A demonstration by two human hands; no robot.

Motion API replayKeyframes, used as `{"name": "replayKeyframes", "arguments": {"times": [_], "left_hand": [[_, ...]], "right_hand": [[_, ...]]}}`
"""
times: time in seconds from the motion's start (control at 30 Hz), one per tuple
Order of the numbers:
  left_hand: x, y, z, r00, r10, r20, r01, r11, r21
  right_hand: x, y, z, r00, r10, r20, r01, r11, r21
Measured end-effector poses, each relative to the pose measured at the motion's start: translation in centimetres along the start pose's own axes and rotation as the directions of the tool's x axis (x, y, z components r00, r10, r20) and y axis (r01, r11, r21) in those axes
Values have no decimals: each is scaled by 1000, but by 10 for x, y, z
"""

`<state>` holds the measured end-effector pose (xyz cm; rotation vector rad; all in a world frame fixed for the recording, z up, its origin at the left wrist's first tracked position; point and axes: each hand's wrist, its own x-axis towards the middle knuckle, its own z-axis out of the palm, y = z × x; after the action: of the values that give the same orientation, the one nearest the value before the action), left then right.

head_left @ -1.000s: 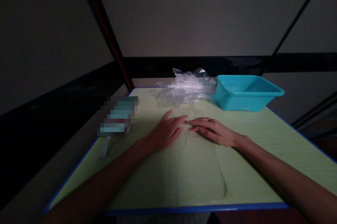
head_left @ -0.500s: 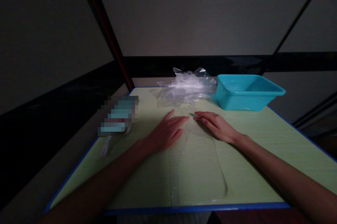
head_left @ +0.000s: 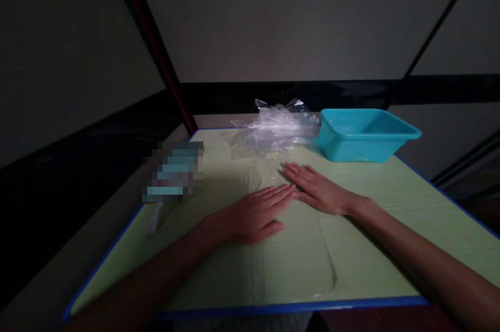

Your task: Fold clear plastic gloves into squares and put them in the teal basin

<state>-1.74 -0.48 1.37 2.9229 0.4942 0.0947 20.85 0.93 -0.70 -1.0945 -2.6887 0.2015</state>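
A clear plastic bag [head_left: 297, 264] lies flat on the table, its lower end near the front edge and its handle-like loops at the far end. My left hand [head_left: 260, 212] rests over the bag's middle, fingers stretched out and pointing right. Just beyond it, my right hand [head_left: 318, 186] lies flat on the bag's upper right part with its fingers spread. The fingertips of my left hand come close to my right thumb; whether they touch I cannot tell. Neither hand grips anything.
A crumpled heap of clear plastic bags [head_left: 279, 126] lies at the table's far side. Right of it stands a turquoise plastic basin [head_left: 359, 147]. A blurred-out package [head_left: 174, 173] sits at the left edge. The pale green table [head_left: 390, 228] has a blue rim, with walls behind and left.
My left hand has moved nearer to me and slightly right, down the bag. My right hand has flattened and spread its fingers. The loops at the bag's far end are now uncovered.
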Motion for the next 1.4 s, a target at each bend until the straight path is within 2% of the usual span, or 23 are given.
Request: {"name": "replayKeyframes", "arguments": {"times": [0.1, 0.4, 0.6, 0.77, 1.0, 1.13, 1.27, 1.4], "left_hand": [[1, 2, 2, 999, -14, 32, 14, 1000, -2], [-1, 7, 0, 999, 14, -32, -12, 997, 80], [-1, 13, 2, 999, 35, -35, -33, 997, 68], [-1, 13, 2, 999, -37, 2, 36, 999, 36], [-3, 5, 3, 985, -173, -15, 173, 985, 20], [-2, 4, 5, 984, -176, 11, 175, 984, 31], [-3, 0, 1, 986, -161, -31, 162, 986, 46], [-8, -12, 1, 962, -260, -81, 266, 960, 83]], "right_hand": [[-1, 2, 1, 1000, 19, 12, -19, 1000, -1], [-1, 10, -7, 1000, 8, -24, -3, 984, 178], [-4, 19, -8, 1000, -10, -10, 11, 988, 157], [-4, 20, -7, 1000, -7, -10, 9, 990, 143], [-4, 15, -9, 999, 28, -41, -21, 985, 169], [-4, 15, -8, 999, 21, -44, -14, 987, 161], [-3, 14, -9, 998, 10, -69, 1, 987, 163], [-3, 14, -10, 999, 8, -52, 0, 990, 141]]}}
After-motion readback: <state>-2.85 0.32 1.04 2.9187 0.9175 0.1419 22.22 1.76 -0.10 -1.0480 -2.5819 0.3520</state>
